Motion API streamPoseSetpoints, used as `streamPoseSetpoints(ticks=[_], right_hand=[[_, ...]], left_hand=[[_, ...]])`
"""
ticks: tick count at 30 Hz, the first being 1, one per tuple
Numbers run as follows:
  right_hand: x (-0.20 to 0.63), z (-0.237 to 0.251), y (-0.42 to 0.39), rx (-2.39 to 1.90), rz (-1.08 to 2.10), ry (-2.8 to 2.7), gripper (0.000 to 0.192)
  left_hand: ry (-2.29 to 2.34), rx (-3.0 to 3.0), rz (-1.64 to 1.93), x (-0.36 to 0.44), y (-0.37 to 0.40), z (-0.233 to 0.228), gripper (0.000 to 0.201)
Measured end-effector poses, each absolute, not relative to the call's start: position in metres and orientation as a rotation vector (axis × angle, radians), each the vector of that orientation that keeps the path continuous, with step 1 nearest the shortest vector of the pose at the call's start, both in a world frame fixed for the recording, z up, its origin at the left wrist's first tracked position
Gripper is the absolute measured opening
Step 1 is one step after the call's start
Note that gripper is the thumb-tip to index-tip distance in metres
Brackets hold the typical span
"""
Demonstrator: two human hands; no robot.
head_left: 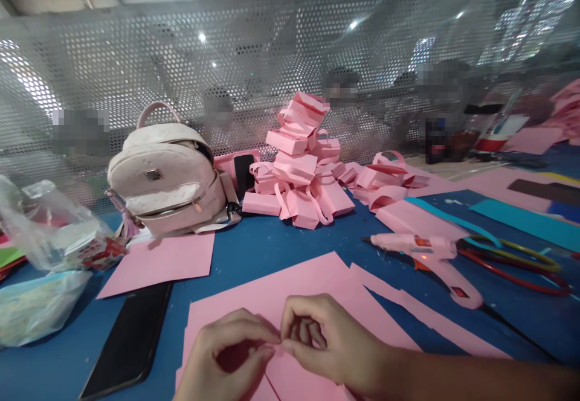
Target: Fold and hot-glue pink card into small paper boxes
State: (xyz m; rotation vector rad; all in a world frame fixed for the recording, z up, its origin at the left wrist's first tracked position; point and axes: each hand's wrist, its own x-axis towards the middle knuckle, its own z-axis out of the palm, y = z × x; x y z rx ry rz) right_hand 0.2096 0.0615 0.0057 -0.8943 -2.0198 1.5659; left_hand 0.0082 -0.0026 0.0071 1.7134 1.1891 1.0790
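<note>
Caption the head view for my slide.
Left hand and right hand close together over pink sheets, glue gun at right, paper bags piled behind.

Person's L hand (206, 352) & R hand (333, 340) had fingers (242, 330) bent, tips v. close tog.; R forearm (453, 374) lay out to R.

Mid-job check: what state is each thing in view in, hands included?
Left hand: fingertips drawn together over the pink sheets; grip unclear.
Right hand: fingertips against or near the left's; grip unclear.
Pink sheets: flat, overlapping.
Glue gun: on its side, indicator light lit.
Large phone: flat, dark.
Backpack: upright.
Pink paper boxes: folded into shape, piled.
Upper plastic bag: crumpled.
</note>
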Motion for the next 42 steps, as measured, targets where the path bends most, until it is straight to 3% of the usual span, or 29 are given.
streamPoseSetpoints(ticks=[35, 42], right_hand=[[0.2094, 0.0049, 0.0613, -0.911, 1.597, -1.995, 0.01], [0.2098, -0.0001, 0.0618, -0.922, 1.57, -1.995, 0.01]], left_hand=[[1.148, 1.684, 1.171, 0.0093, -0.0024, 0.0072, 0.017], [1.143, 1.645, 1.192, 0.0097, -0.0035, 0.0039, 0.028]])
